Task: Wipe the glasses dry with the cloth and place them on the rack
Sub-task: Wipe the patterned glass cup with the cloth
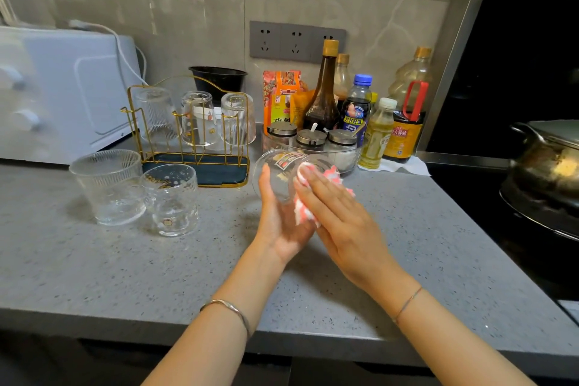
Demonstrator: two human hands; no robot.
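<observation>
Three glasses are being seen upside down on the gold wire rack at the back of the counter: a ribbed glass on the left, a smooth printed glass in the middle, and another ribbed glass on the right; these are being judged as finished. Two more are being left standing upright on the counter just in front of the rack's left end, a wide ribbed tumbler and a dimpled glass touching or nearly touching it; whether they are wet cannot be told, but they are being counted as still to be dried. A sixth glass is being worked on above the counter, right of the rack and in front of the spice jars, tipped on its side with the mouth toward the left. So roughly half the job is being judged done, with wiping under way. The glass is being cradled from below by the left hand, palm up, fingers curled round its lower wall, thumb laid along the near side. A pink and white cloth is being pressed against the right side of the glass by the right hand, fingers held straight and together, flat over the cloth rather than gripping it. Both forearms are being held out over the counter edge, a bangle on the left wrist
</observation>
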